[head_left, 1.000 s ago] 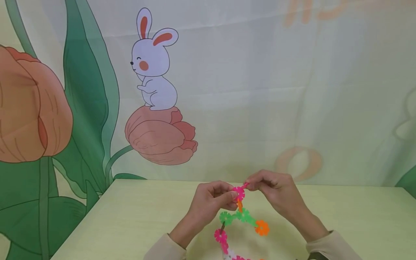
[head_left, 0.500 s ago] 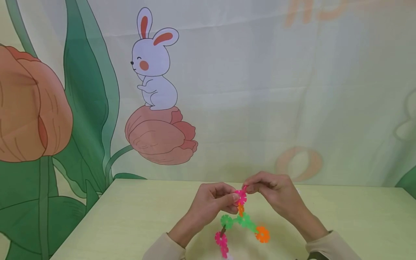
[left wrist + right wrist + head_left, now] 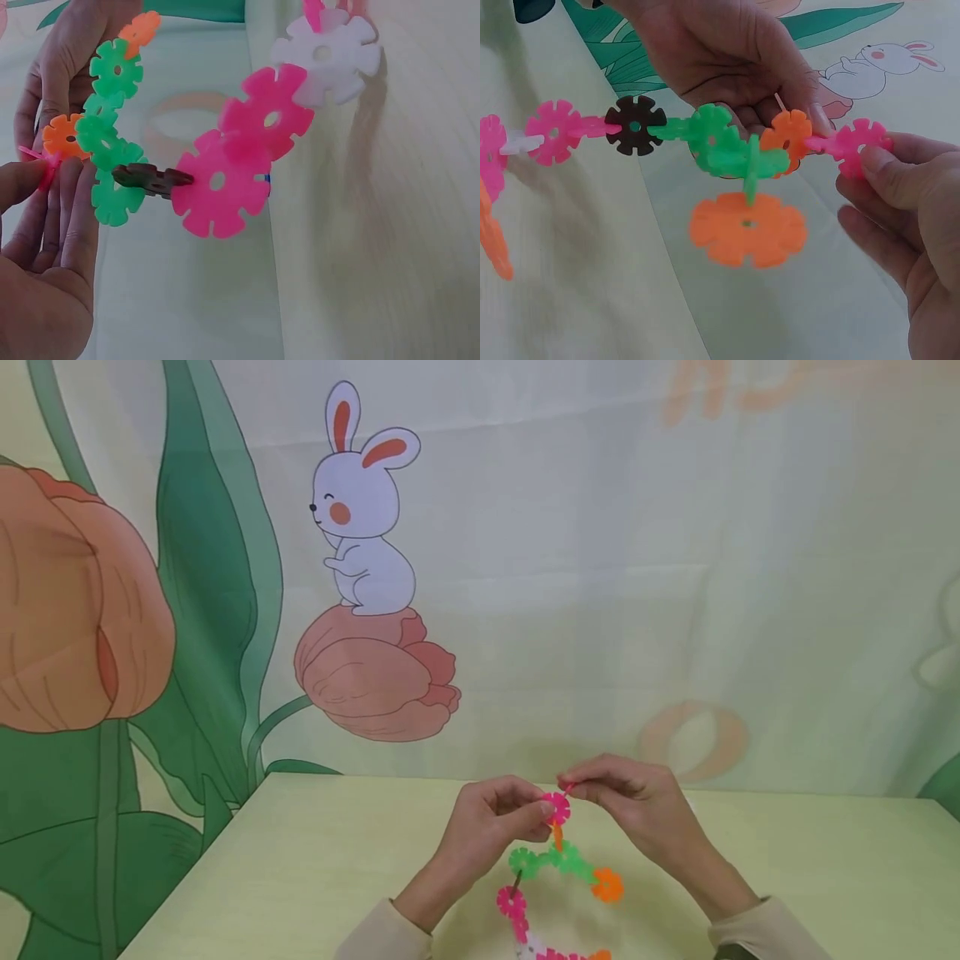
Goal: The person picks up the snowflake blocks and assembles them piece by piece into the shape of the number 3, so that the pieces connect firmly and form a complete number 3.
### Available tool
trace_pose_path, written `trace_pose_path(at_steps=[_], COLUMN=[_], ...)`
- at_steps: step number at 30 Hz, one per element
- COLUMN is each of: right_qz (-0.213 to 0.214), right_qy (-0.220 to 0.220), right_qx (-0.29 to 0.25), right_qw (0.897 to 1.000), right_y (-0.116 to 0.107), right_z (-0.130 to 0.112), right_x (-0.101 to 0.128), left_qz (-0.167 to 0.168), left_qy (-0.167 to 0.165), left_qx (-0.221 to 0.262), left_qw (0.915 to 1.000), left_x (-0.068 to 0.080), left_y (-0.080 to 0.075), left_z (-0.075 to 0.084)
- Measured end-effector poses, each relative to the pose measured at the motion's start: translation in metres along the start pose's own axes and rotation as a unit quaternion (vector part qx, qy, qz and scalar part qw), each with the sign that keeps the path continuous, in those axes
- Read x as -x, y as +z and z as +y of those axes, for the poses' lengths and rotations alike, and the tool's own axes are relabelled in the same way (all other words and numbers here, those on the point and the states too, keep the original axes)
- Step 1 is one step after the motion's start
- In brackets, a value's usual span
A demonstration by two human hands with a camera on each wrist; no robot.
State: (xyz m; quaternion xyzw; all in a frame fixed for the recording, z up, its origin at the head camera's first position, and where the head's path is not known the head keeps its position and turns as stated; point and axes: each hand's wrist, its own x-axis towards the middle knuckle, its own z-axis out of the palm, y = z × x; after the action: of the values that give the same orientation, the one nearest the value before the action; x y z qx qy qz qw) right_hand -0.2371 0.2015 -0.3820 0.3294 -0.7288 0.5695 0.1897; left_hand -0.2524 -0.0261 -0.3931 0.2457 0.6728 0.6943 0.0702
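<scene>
We observe both hands raised just above the pale green table (image 3: 300, 860), working one chain of snowflake building discs (image 3: 558, 860). The left hand (image 3: 487, 827) has its fingers curled round the upper end of the chain, near the top pink disc (image 3: 557, 807). The right hand (image 3: 633, 810) pinches a small pink piece (image 3: 567, 788) between thumb and fingertips, touching the top pink disc's upper edge.

Below that disc we note an orange disc (image 3: 786, 136), then interlocked green discs (image 3: 724, 146), with a larger orange disc (image 3: 748, 227) hanging off the green cluster. The chain continues through a brown disc (image 3: 635, 124) and further pink discs (image 3: 219, 187) to a white disc (image 3: 326, 56); its lower end leaves the head view at the bottom edge.

Obstructions: in the head view the left hand's fingers cover part of the upper chain, and we cannot tell exactly which disc they grip. Behind the table hangs a printed backdrop (image 3: 675, 568) showing a rabbit (image 3: 363, 510) seated on a tulip (image 3: 375, 672). Cream sleeves (image 3: 750, 931) cover both wrists.
</scene>
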Motion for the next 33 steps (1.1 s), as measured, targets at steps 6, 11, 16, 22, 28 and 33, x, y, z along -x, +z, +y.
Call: trace_pose_path(at_steps=[6, 11, 16, 22, 28, 33], right_qz=[-0.004, -0.002, 0.022, 0.047, -0.008, -0.096], right_qy=[0.043, 0.055, 0.089, 0.157, 0.205, 0.210], right_qx=[0.003, 0.013, 0.063, 0.110, 0.128, 0.107], right_qw=[0.999, 0.998, 0.994, 0.980, 0.970, 0.967], right_y=[0.001, 0.001, -0.006, -0.024, -0.031, -0.029], right_z=[0.000, 0.002, 0.005, 0.019, 0.036, 0.045], right_x=[0.002, 0.003, 0.002, 0.005, 0.010, 0.014], left_qz=[0.003, 0.015, 0.034, 0.051, 0.051, 0.044], left_qy=[0.007, 0.015, 0.005, -0.005, -0.010, -0.018], left_qx=[0.004, -0.023, -0.016, -0.002, -0.001, 0.003], left_qw=[1.0000, 0.9995, 0.9993, 0.9987, 0.9987, 0.9989], left_x=[0.000, -0.001, 0.000, 0.000, 0.000, -0.001], left_y=[0.001, 0.003, 0.003, 0.004, 0.004, 0.004], left_z=[0.000, -0.003, -0.003, -0.004, -0.007, -0.012])
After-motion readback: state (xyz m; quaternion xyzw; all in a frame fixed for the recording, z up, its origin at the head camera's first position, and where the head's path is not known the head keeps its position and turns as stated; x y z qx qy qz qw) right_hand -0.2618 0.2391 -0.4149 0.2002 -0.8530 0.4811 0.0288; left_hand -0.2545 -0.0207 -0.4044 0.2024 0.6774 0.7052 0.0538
